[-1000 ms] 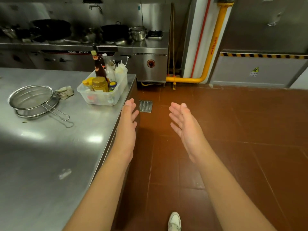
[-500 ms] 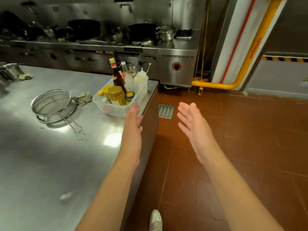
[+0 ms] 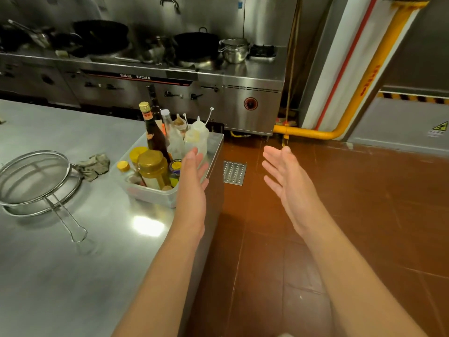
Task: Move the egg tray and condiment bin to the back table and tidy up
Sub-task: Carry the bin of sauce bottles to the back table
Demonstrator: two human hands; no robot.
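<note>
A: The clear plastic condiment bin (image 3: 155,190) full of bottles — where is it sitting?

B: Centre frame, at the steel table's (image 3: 60,276) corner, long axis running away. Left hand (image 3: 192,190) is hovering spread beside it, nearer; right hand (image 3: 289,186) is hanging spread over floor.

Warm, uneven kitchen light with hard glare on the steel.

Overhead light strikes the table (image 3: 60,276) and leaves a bright white patch near its right edge, with softer sheen toward the near left corner. The strainer (image 3: 34,181) throws a faint shadow beneath its rim and handle. The stove range (image 3: 145,57) at the back sits dim, its woks nearly black. The floor (image 3: 364,215) glows orange-brown. Straight lines bow toward the edges, the yellow pipe (image 3: 359,93) leans, and fine detail is soft throughout.
</note>
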